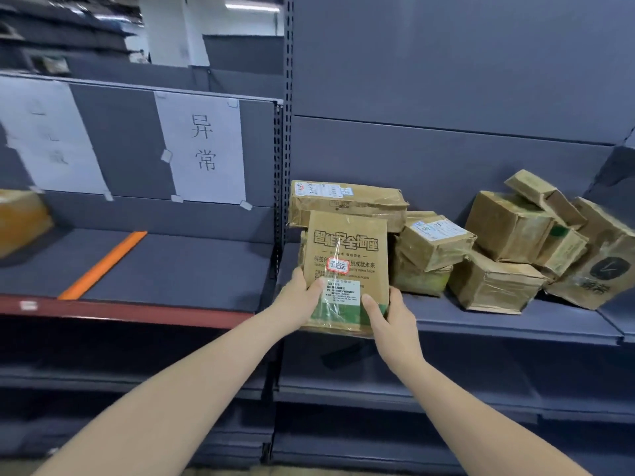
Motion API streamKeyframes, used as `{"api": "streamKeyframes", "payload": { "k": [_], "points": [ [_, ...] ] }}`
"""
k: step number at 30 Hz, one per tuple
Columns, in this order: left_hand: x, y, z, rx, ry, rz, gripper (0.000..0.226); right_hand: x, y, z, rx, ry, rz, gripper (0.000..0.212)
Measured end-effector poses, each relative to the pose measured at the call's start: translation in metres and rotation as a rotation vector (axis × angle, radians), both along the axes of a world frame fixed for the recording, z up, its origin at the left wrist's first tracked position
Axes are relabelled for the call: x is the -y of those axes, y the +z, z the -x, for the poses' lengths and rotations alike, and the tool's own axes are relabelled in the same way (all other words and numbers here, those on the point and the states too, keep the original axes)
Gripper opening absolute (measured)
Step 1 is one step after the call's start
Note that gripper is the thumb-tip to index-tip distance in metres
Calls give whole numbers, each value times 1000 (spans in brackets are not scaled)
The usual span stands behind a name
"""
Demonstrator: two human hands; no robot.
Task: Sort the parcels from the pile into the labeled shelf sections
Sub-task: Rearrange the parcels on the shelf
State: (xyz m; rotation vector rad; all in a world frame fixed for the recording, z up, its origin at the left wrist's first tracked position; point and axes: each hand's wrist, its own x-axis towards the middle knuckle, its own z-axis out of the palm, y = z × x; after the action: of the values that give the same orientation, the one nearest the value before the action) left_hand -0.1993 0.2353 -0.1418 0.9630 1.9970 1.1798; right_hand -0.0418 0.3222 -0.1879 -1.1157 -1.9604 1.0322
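I hold a flat brown parcel (347, 255) with black printed characters, a small red-edged sticker and a white label under clear tape. It stands tilted at the front edge of the right shelf (481, 317). My left hand (299, 297) grips its lower left edge, thumb on the front. My right hand (388, 317) grips its lower right corner. Behind and to the right lies the pile of brown parcels (508, 242). On the left shelf's back wall hang two white paper section labels, a blurred label (51, 139) and a label with two characters (202, 146).
The left shelf (178, 266) carries an orange divider strip (103, 266) and a blurred yellowish parcel (20, 218) at its far left. A perforated steel upright (285, 132) separates the two shelf bays. Lower dark shelves run beneath both.
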Motion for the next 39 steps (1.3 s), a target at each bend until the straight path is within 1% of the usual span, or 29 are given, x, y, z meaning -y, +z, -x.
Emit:
{"api": "streamKeyframes", "payload": {
  "k": [7, 12, 18, 25, 31, 39],
  "points": [
    [49, 4, 15, -7, 114, -15, 51, 33, 2, 27, 4, 117, -29, 47],
    [71, 8, 25, -17, 160, -6, 51, 48, 5, 42, 11, 159, -41, 47],
    [104, 10, 54, 22, 215, 16, 49, 73, 8, 77, 25, 191, -20, 49],
    [163, 13, 119, 55, 256, 33, 44, 129, 6, 144, 15, 223, -10, 44],
    [227, 13, 185, 57, 272, 31, 44, 188, 3, 217, 23, 248, 10, 35],
    [303, 0, 264, 75, 329, 36, 44, 260, -9, 300, 56, 285, 15, 39]
  ]
}}
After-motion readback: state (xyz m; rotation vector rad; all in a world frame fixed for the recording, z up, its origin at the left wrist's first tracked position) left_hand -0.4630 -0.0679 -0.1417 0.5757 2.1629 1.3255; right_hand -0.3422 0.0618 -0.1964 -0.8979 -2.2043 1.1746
